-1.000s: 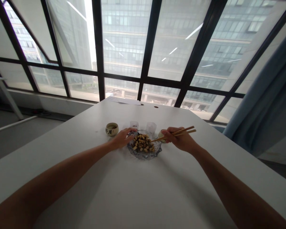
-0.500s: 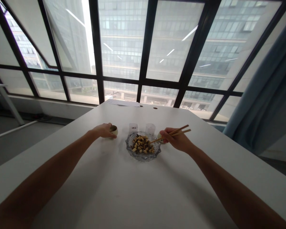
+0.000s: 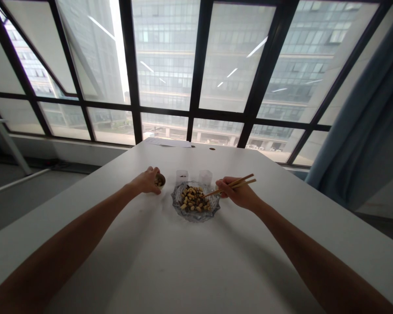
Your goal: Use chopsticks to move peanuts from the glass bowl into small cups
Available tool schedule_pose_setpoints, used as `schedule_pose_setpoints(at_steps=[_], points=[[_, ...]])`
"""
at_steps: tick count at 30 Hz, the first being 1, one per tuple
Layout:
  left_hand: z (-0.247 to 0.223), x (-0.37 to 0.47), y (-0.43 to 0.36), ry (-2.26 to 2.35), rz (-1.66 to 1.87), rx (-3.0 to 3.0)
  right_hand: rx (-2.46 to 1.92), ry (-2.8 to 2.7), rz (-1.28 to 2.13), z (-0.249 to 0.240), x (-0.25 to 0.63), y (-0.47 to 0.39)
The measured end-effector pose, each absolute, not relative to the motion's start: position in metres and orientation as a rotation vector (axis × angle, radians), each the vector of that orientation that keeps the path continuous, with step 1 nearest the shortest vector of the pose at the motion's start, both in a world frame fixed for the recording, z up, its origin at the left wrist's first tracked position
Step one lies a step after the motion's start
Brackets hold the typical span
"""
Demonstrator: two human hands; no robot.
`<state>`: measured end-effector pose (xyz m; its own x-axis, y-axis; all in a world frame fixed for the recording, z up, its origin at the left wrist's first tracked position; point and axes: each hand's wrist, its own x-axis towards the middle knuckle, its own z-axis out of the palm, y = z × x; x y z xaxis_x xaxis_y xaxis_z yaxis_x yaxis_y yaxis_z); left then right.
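Note:
A clear scalloped glass bowl (image 3: 196,215) holds a heap of peanuts (image 3: 192,200) with some darker pieces among them. My left hand (image 3: 147,180) grips a small round cup (image 3: 160,180), which tilts toward the bowl and shows small bits inside. To the right of the bowl, my right hand (image 3: 237,192) is closed around a pair of wooden chopsticks (image 3: 242,180), their tips at the peanuts. Behind the right fingers a second small cup is mostly hidden. Two small translucent containers, one (image 3: 182,175) with dark bits and another (image 3: 205,176), stand behind the bowl.
The white table (image 3: 170,270) reaches toward the large windows. Papers (image 3: 168,142) lie at its far edge, near two dark round spots. A blue curtain (image 3: 356,117) hangs at the right, and another table's leg (image 3: 13,146) shows at the left.
The cup in my left hand has tipped further toward the bowl, so its inside shows more. My right hand and the chopsticks have shifted slightly left.

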<state>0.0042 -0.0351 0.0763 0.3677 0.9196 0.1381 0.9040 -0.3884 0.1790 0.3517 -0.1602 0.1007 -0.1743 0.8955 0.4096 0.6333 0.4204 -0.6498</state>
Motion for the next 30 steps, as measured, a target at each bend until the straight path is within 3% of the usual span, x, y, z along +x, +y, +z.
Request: schedule_pose_setpoints(at_steps=[15, 30], points=[[0.072, 0.005, -0.033, 1.346, 0.409, 2.918, -1.220, -1.341, 0.629, 0.114, 0.359, -0.151], [0.068, -0.010, -0.020, 1.809, 0.367, 2.308, -1.180, -1.497, 0.469, 0.117, 0.357, -0.159]])
